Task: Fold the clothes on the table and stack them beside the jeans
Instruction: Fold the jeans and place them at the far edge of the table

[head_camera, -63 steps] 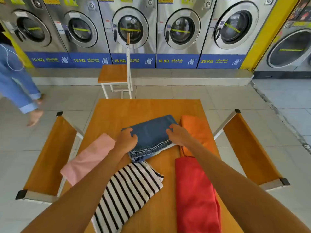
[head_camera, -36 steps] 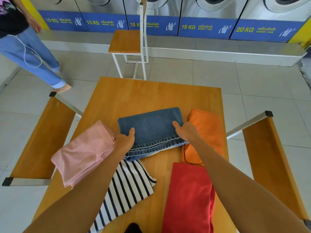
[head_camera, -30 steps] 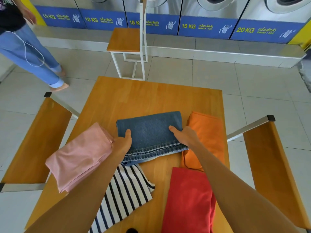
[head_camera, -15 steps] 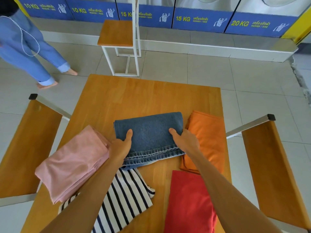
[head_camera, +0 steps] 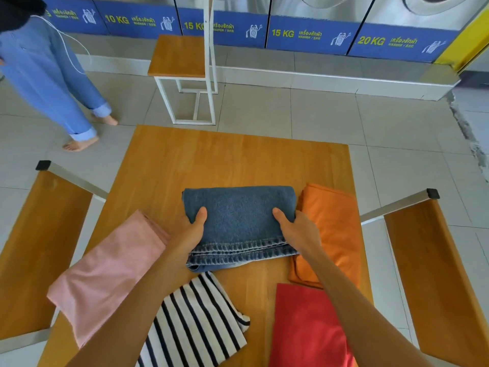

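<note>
Now folded jeans [head_camera: 239, 223], long axis left-right, hems nearest; both hands' fingers grasping them

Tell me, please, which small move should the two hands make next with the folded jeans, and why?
Probably set the jeans flat and let go. Both the left hand and the right hand grip the sides; they look fully folded, while the striped shirt lies rumpled nearby, not yet folded.
</note>
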`<action>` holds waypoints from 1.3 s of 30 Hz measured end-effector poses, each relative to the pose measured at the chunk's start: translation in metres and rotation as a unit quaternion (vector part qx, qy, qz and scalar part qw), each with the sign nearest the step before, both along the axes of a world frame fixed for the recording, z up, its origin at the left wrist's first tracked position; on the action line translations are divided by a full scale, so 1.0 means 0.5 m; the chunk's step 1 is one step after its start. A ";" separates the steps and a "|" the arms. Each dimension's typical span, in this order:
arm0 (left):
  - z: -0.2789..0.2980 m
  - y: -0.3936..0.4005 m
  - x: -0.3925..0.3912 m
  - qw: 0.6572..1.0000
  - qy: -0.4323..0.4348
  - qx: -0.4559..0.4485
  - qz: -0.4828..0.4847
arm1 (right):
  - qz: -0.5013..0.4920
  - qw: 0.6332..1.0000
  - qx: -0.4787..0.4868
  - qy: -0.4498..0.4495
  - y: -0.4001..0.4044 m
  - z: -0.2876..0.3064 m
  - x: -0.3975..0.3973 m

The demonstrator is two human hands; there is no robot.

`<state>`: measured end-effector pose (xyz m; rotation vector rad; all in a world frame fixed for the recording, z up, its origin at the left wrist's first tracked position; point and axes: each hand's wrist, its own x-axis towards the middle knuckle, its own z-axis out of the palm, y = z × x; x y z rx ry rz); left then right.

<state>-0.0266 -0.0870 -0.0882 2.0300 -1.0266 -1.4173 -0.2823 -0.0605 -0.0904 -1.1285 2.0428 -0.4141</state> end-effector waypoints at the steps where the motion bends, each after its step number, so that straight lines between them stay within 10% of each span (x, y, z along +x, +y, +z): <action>1: 0.008 -0.015 -0.001 1.000 -0.012 0.000 -0.016 | -0.007 1.000 -0.008 -0.007 -0.010 0.005 -0.003; 17: 0.030 -0.397 -0.068 0.996 0.010 -0.061 -0.061 | -0.079 0.993 -0.072 -0.050 -0.332 0.030 -0.071; 39: 0.016 -0.183 -0.003 0.997 0.008 -0.073 0.014 | -0.112 0.977 -0.161 0.087 -0.223 0.041 -0.016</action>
